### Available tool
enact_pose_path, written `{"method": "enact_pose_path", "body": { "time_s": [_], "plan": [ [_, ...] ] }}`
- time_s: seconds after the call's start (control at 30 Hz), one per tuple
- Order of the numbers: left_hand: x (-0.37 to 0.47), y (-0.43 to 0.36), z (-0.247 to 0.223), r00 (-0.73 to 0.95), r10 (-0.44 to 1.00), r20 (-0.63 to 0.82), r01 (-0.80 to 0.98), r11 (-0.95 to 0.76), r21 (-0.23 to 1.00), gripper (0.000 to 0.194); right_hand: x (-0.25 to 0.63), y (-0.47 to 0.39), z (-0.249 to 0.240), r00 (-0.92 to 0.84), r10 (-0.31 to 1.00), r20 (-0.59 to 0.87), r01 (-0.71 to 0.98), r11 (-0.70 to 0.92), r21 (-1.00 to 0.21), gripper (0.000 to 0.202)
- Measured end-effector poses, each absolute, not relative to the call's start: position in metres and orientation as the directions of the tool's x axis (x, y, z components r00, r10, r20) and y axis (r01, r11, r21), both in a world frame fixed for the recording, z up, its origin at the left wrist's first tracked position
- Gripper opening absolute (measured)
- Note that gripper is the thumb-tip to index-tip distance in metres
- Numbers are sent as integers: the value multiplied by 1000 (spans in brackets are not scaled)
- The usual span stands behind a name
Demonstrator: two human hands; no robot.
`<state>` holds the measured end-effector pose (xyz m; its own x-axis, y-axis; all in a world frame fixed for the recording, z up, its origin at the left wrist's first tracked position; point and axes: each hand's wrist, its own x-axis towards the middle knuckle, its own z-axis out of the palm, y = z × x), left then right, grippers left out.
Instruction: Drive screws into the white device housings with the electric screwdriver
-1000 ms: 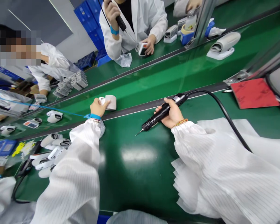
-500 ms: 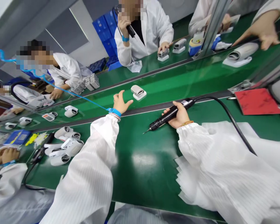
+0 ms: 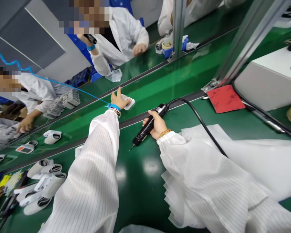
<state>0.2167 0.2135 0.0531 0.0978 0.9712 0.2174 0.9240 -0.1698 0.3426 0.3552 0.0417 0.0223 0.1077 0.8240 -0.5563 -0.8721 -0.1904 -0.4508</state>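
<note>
My left hand (image 3: 120, 101) reaches over the green conveyor belt to a white wrist blood pressure monitor (image 3: 130, 104). Its fingers are spread and the thumb lies across the monitor; the hand hides most of the rolled cuff, and no closed grip shows. My right hand (image 3: 157, 124) is wrapped around a black electric screwdriver (image 3: 145, 130) above the green bench. The screwdriver's thin bit points down and left, and a black cable runs from its back end. Left of my left sleeve, several white monitors with rolled cuffs (image 3: 47, 184) lie piled on the bench.
More monitors (image 3: 52, 136) sit on the belt at left. Translucent sheets (image 3: 174, 197) lie under my right sleeve. A red square pad (image 3: 225, 98), a metal post (image 3: 254, 42) and a white box (image 3: 269, 77) stand at right. Co-workers in white coats sit across the belt.
My left hand has come onto the monitor on the belt, its thumb now across it. The view has swung right, and my right hand still holds the screwdriver.
</note>
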Motion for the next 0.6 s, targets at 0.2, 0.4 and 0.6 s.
{"method": "enact_pose_path", "body": {
  "time_s": [0.2,0.4,0.6],
  "plan": [
    [217,221,41,-25,982,186,824,-85,560,85,355,40,25,103,816,-569,-879,-192,-436,21],
    [176,140,26,-91,943,320,620,-198,759,70,355,38,28,115,828,-548,-873,-179,-453,20],
    [124,16,-9,-135,891,433,584,-282,761,81,362,32,39,93,880,-465,-855,-168,-490,19]
  ]
}}
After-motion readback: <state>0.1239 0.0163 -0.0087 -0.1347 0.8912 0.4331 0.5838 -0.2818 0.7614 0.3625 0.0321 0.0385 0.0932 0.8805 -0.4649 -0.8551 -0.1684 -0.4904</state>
